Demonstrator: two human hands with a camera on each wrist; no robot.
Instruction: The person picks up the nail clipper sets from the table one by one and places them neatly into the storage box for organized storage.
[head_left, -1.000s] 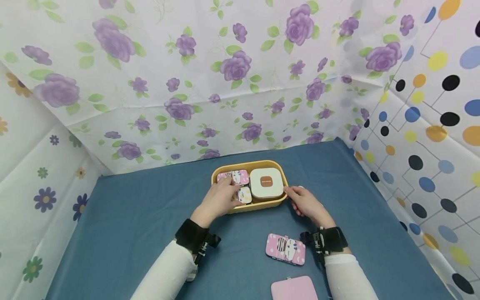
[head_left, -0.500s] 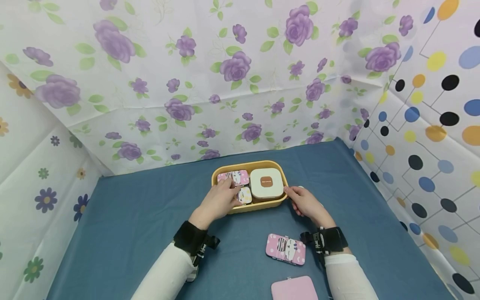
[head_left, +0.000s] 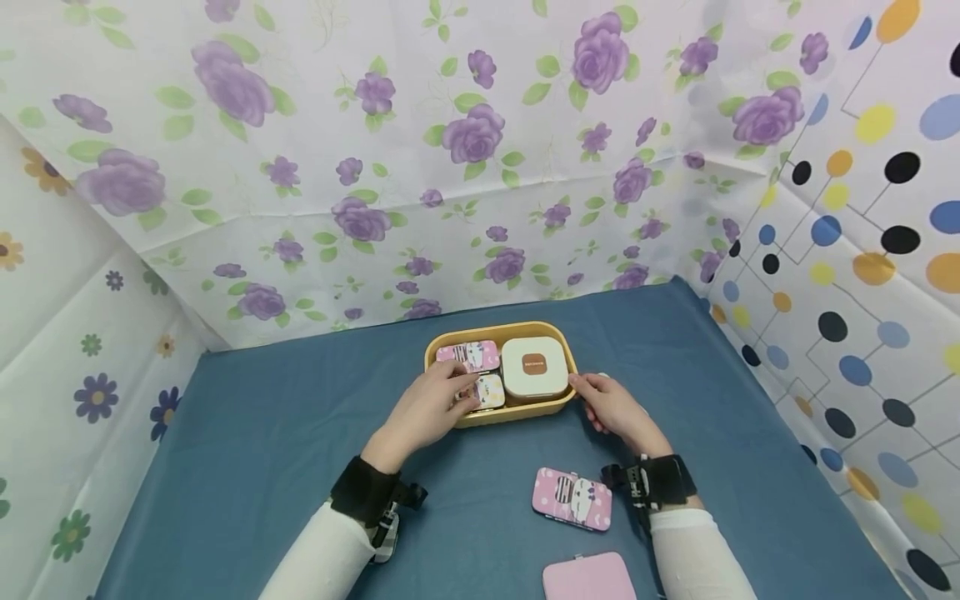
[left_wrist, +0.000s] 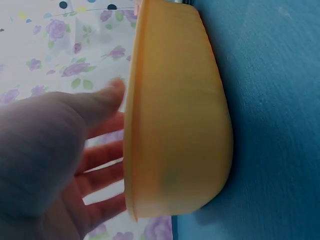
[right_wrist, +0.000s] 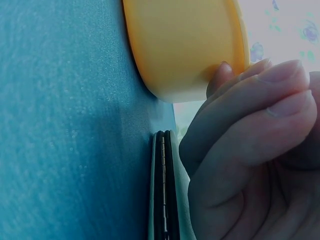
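In the head view, a yellow basket (head_left: 517,411) holds a pink cartoon tin (head_left: 480,356), a small white patterned tin (head_left: 491,390) and a square cream-lidded box (head_left: 551,354) with a brown label. My left hand (head_left: 423,408) is over the basket's left end, its fingers by the small white tin. In the left wrist view that hand's fingers (left_wrist: 102,177) look loosely spread behind the rim, with no object seen between them. My right hand (head_left: 611,406) pinches the basket's right rim; in the right wrist view its fingers (right_wrist: 235,135) are curled.
On the blue cloth lie another pink cartoon tin (head_left: 572,498) and a plain pink case (head_left: 588,577). A thin hinged case (right_wrist: 165,185) lies below my right hand. Something grey-checked (head_left: 386,540) is partly hidden by my left wrist. Patterned sheets (head_left: 450,208) surround the surface.
My left hand has drawn slightly back toward the lower left, uncovering more of the small white tin. My right hand stays on the rim.
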